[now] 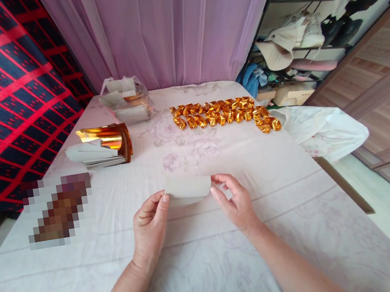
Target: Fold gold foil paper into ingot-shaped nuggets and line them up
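A small pale sheet of paper [188,187] is stretched between my two hands, just over the cloth-covered table. My left hand [152,219] pinches its left end between thumb and fingers. At the right end, my right hand [236,201] grips the paper the same way. The sheet's upper side looks plain whitish grey; its underside is hidden. Farther off, to the left, lies a stack of gold foil paper [106,147], with white backs and shiny gold faces. Rows of folded gold foil pieces [223,117] sit beyond my right hand.
A clear plastic bag [126,100] with more paper stands at the table's far left. A blurred-out patch [60,209] covers something on the left. A white plastic bag [326,130] is by the right edge, near a shelf of shoes and hats [297,41]. A purple curtain [168,26] hangs behind.
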The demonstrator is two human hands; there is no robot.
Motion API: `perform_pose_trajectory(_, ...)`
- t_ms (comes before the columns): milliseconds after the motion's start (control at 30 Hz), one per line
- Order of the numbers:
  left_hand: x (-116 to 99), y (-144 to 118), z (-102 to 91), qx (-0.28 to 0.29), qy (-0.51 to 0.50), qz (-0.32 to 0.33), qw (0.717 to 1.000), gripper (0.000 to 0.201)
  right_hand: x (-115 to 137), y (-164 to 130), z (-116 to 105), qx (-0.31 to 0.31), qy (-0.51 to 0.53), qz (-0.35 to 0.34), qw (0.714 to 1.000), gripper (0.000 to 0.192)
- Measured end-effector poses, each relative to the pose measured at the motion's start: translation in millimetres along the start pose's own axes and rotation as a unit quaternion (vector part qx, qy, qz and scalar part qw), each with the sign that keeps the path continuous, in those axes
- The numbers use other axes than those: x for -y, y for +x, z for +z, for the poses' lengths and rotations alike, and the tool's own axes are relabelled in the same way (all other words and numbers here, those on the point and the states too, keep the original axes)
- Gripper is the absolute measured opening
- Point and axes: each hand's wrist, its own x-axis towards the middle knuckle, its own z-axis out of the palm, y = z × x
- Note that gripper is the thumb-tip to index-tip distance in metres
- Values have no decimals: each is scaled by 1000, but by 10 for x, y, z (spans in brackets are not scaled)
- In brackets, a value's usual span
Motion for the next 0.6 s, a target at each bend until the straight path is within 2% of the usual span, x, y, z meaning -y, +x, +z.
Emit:
perform_pose_trajectory(133,1,-14,4,-4,-28,-32,999,39,52,-21,17,64,39,28,997,20)
perform_pose_trajectory(300,-35,-40,33,39,-28,-40,998,33,91,-9,12,67,66,76,993,29)
perform_pose_trajectory(433,39,-25,41,91,17,-41,995,30,35,-4,-1,74,72,122,987,30)
perform_pose_trajectory(600,170,-3,19,123,79,3,989,24,-34,-32,16,85,32,136,987,31)
